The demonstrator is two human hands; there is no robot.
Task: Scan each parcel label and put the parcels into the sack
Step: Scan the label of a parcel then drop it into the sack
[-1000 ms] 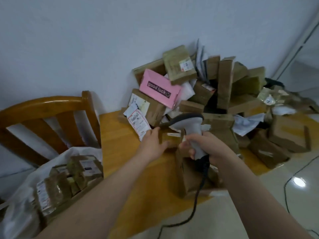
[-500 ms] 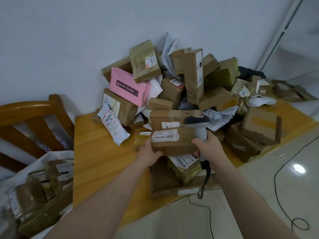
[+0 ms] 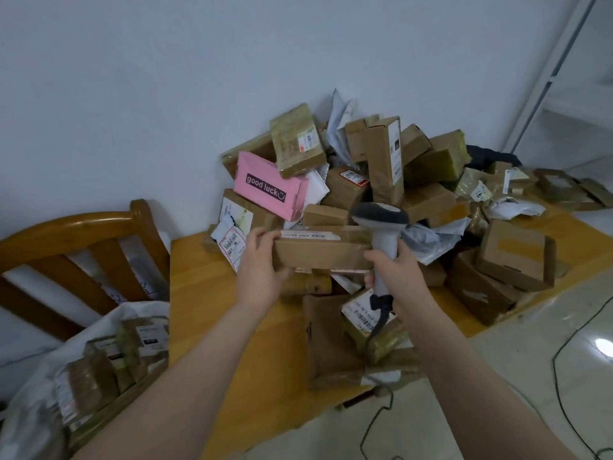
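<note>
A pale wall (image 3: 166, 94) fills the upper half of the view, and below it a wooden table (image 3: 199, 293) stands pushed against it, on a glossy tiled floor (image 3: 497, 376). A sprawling heap of parcels (image 3: 431, 200) covers most of the tabletop's far and right side, mostly brown cardboard boxes mixed with a few crumpled grey-white mailers, some leaning on the wall. A wooden chair (image 3: 66, 227) stands at the table's left end, and in front of it a white sack (image 3: 132, 310) gapes open with several taped, labelled parcels (image 3: 86, 383) already inside (their print is too blurred to read). A pink box (image 3: 268, 185) marked "good luck" lies tilted on the left slope of the heap. Just in front of the heap, raised above the table, is a long flat brown parcel (image 3: 318, 255), held roughly level with its white label (image 3: 308, 234) on the upper face, seen nearly edge-on. The left hand (image 3: 262, 270) grips the parcel's left end, fingers and thumb curled round it. The right hand (image 3: 394, 277) is wrapped round the pale handle of a barcode scanner (image 3: 381, 217), whose dark-topped head sits just above the parcel's right end. The scanner's dark cable (image 3: 378, 322) hangs from the handle over the near boxes toward the floor.
</note>
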